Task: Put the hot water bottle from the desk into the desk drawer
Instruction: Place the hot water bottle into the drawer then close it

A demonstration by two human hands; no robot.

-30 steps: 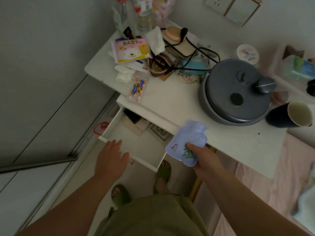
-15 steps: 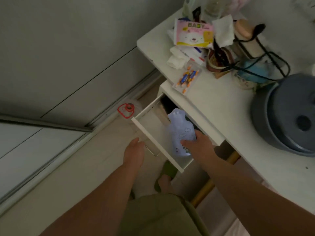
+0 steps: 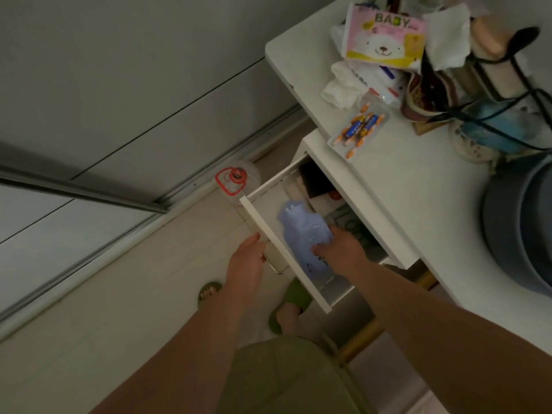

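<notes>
A: Item one: small pale-blue soft hot water bottle (image 3: 301,231) with printed figures. Location?

B: Inside the open white desk drawer (image 3: 282,246), lying lengthwise near the front panel, neck pointing toward the drawer's far end. Whether it rests fully on the bottom cannot be told.

A: Right hand (image 3: 340,249)?

B: In the drawer, fingers curled onto the bottle's lower half; contact not released.

A: Left hand (image 3: 246,264)?

B: At the drawer front by the metal pull handle (image 3: 273,265), fingers together and bent. Whether it grips the handle is unclear.

A: Other drawer contents?

B: Dark flat box (image 3: 315,180) and papers toward the back.

A: White desk top (image 3: 418,186)?

B: Pack of orange-tipped batteries (image 3: 358,127), pink "BABY" tissue packet (image 3: 385,40), grey round lidded pot (image 3: 522,228).

A: Status?

B: Placement seemingly all but done. Remaining: let go, withdraw the hand, probably shut the drawer.
</notes>
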